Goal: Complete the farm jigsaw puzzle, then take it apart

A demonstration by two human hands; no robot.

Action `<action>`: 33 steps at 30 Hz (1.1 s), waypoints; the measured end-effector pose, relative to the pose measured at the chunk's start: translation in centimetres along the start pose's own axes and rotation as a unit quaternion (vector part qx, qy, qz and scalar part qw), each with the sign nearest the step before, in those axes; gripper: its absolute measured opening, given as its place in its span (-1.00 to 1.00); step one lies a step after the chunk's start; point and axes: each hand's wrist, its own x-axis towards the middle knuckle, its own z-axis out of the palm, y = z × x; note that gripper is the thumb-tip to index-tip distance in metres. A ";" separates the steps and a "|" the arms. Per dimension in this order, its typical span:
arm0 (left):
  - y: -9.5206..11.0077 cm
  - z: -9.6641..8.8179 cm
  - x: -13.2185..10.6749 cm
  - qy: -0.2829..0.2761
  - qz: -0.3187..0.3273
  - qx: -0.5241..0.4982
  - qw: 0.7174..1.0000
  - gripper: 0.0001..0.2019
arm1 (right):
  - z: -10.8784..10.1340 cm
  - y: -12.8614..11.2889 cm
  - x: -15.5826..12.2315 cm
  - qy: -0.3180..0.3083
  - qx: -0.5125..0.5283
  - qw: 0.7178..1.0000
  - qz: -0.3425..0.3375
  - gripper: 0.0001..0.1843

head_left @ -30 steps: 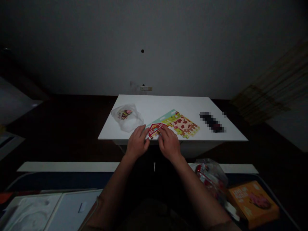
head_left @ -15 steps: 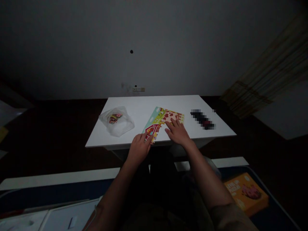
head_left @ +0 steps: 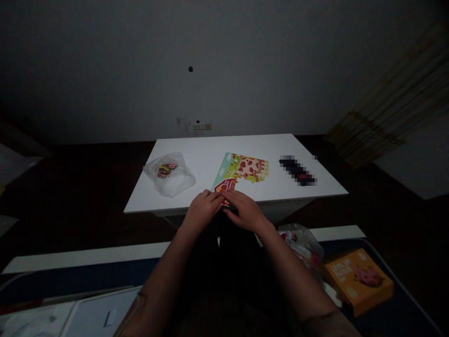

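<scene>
A partly joined jigsaw puzzle point(head_left: 250, 167) lies flat on the white table point(head_left: 206, 149), showing a spotted cow, a green field and a red barn. Its near left corner, with the barn, reaches the table's front edge. My left hand point(head_left: 204, 209) is closed around that corner, fingers bent over the barn. My right hand point(head_left: 244, 209) comes in from the other side, its fingers stretched over the barn and nearly meeting the left fingertips, thumb held apart. Whether a loose piece sits under the fingers is hidden.
On the table's left lies a clear plastic bag point(head_left: 171, 180) with colourful pieces inside. A dark pixelated object point(head_left: 298, 171) lies at the right. Beside me on the seat are an orange puzzle box point(head_left: 359, 278), another plastic bag point(head_left: 303, 243) and an open white box point(head_left: 100, 313).
My right hand has left the cow part and moved left and nearer, to the barn corner beside my left hand. My left fingers have bent further over the puzzle.
</scene>
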 end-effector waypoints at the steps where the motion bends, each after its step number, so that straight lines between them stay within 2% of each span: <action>1: 0.0 -0.2 0.2 0.000 0.002 -0.012 1.000 -0.79 | 0.0 0.3 0.1 0.002 0.002 1.000 -0.001 -0.41; 6: -0.3 -0.9 1.4 -0.008 0.007 -0.028 1.000 -0.82 | -0.1 1.2 0.6 0.007 0.017 1.000 0.025 -0.57; 11: -0.6 -1.1 3.3 0.014 -0.014 -0.072 0.997 -0.83 | -0.7 0.9 1.4 0.016 0.027 0.998 0.062 -0.63; 15: -1.1 -1.0 4.1 0.008 0.011 -0.055 0.998 -0.79 | -2.7 1.5 1.6 0.029 0.011 0.998 0.058 -0.49; 19: -2.2 -1.2 4.0 0.028 0.025 0.024 0.999 -0.77 | -5.5 5.1 1.3 0.100 -0.113 0.980 0.128 -0.43; 22: -2.8 -1.4 4.1 0.086 0.031 0.067 0.994 -0.76 | -7.0 8.2 1.0 0.049 -0.190 0.963 0.185 -0.39; 25: -2.9 -1.3 5.1 0.123 0.042 0.134 0.982 -0.74 | -7.7 9.7 0.6 -0.018 -0.210 0.956 0.205 -0.48; 27: -2.8 -0.8 5.9 0.110 0.053 0.184 0.975 -0.71 | -7.9 9.8 0.6 -0.032 -0.218 0.954 0.202 -0.52; 29: -2.7 0.0 6.6 0.071 0.066 0.214 0.972 -0.70 | -8.1 9.4 0.5 -0.036 -0.228 0.953 0.195 -0.54; 33: -2.6 1.5 6.6 -0.004 0.082 0.205 0.975 -0.74 | -8.5 8.7 0.4 -0.043 -0.248 0.949 0.190 -0.54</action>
